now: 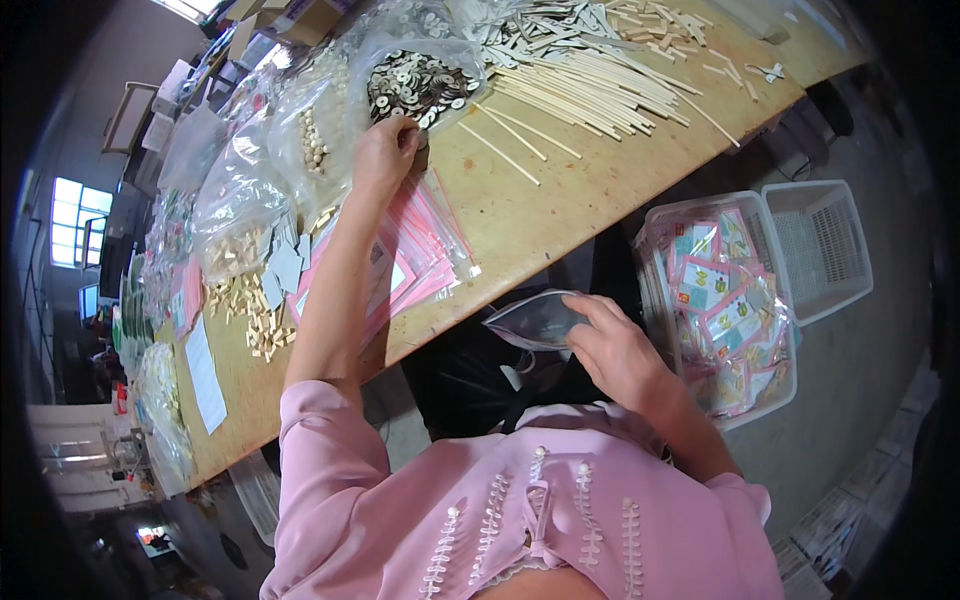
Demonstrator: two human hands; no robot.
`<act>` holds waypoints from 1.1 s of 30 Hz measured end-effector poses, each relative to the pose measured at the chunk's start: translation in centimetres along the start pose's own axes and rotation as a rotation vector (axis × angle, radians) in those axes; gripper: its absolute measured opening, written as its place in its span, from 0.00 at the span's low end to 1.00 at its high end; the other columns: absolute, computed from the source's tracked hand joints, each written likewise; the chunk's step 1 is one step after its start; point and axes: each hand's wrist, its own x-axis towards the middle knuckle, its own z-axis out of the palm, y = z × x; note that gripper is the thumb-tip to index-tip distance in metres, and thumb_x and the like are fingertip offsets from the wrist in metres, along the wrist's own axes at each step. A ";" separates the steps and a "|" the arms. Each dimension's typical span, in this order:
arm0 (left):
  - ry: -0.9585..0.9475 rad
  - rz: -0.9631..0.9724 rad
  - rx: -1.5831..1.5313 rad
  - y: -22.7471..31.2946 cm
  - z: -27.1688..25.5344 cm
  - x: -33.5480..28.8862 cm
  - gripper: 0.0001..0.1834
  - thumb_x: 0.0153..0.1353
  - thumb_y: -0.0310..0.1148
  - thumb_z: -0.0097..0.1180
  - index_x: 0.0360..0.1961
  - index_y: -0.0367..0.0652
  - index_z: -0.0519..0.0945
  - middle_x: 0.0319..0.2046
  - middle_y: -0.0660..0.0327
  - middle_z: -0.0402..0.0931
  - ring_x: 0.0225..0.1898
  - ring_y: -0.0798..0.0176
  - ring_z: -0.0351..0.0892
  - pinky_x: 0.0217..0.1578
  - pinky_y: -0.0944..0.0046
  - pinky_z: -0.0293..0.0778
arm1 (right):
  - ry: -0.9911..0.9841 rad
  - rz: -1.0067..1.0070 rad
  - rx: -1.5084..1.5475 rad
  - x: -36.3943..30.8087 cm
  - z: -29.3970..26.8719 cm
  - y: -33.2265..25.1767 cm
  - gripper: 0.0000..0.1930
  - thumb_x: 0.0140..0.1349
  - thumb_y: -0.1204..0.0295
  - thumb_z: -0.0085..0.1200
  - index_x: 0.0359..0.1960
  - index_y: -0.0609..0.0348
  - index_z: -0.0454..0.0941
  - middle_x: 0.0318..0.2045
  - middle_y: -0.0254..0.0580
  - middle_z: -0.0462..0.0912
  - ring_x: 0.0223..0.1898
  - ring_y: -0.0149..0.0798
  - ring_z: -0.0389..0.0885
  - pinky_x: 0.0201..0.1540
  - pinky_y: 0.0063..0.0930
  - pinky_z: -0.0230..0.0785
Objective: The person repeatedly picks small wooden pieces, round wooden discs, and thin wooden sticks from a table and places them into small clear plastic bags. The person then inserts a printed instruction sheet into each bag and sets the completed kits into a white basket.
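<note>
Small clear bag (535, 322) in right hand (615, 350), wooden worktable (560, 190), concrete floor (860, 370)

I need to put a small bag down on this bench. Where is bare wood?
Bare wood lies between the long sticks and the pink-edged bags. Left of the left hand, plastic bags and small wooden pieces crowd it.

wooden sticks (590, 85) on the table (560, 200); a white basket (820, 250) beside it.
</note>
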 end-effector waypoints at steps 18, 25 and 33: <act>-0.150 -0.100 -0.565 5.9 -2.2 -2.8 0.10 0.65 0.30 0.61 0.45 0.40 0.87 0.36 0.57 0.86 0.38 0.62 0.85 0.41 0.64 0.78 | 0.045 0.041 0.049 0.1 -1.7 0.5 0.02 0.58 0.81 0.58 0.31 0.65 0.78 0.56 0.60 0.77 0.58 0.59 0.75 0.60 0.43 0.71; -0.412 0.423 -0.299 15.1 -5.6 -5.0 0.18 0.57 0.27 0.64 0.50 0.44 0.82 0.44 0.56 0.79 0.45 0.50 0.82 0.43 0.54 0.80 | 0.071 0.009 -0.012 0.9 -1.6 1.6 0.02 0.58 0.80 0.57 0.32 0.66 0.78 0.57 0.60 0.76 0.60 0.59 0.74 0.61 0.44 0.70; -0.386 0.831 0.291 11.8 0.0 2.5 0.10 0.61 0.30 0.52 0.44 0.45 0.78 0.38 0.59 0.77 0.44 0.54 0.81 0.43 0.57 0.80 | 0.017 0.019 -0.045 -0.9 -1.1 1.0 0.03 0.58 0.80 0.57 0.33 0.65 0.79 0.57 0.58 0.76 0.60 0.56 0.74 0.61 0.43 0.70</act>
